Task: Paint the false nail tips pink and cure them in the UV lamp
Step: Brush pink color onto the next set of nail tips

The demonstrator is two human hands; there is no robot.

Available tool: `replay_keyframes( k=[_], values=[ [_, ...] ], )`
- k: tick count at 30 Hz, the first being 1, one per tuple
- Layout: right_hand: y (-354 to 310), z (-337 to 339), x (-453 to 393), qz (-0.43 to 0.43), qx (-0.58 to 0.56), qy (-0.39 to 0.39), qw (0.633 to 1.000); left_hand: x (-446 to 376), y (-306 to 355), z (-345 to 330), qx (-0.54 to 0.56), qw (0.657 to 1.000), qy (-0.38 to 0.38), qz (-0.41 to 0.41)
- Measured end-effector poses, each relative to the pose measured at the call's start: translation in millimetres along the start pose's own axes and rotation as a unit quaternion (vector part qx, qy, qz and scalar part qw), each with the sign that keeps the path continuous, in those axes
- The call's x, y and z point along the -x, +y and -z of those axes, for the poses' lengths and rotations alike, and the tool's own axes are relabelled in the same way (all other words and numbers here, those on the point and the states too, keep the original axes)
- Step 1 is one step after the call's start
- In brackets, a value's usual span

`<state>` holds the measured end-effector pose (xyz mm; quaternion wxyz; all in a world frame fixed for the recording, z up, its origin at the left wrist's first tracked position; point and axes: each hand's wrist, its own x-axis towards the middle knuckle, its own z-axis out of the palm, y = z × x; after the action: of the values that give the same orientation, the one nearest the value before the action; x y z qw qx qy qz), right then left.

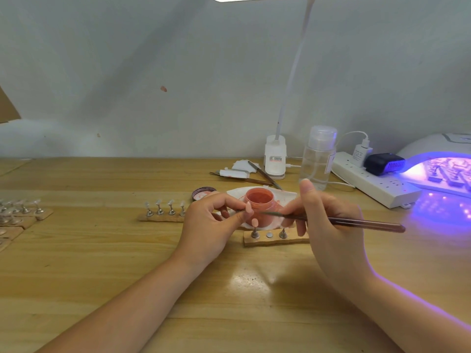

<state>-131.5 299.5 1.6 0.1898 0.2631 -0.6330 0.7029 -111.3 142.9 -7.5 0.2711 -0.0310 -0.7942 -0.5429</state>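
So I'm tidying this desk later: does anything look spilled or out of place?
Pink smears stain the white sheet under the open jar, whose lid lies off to the left. Two pink spots mark the wall. Nothing is tipped over.

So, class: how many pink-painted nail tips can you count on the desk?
2: one pinched in the left hand at, one on the near wooden strip's left stand at. The right hand may hide others.
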Motion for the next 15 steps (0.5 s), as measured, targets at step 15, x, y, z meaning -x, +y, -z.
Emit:
replay_keyframes(
  k=[15],
  values=[
    [-2.2,-4.5,1.4,-0.005,-0.005,-0.016,1.000,-0.8,-1.9,-0.1,0.001,1.000,0.000,0.000]
  ],
)
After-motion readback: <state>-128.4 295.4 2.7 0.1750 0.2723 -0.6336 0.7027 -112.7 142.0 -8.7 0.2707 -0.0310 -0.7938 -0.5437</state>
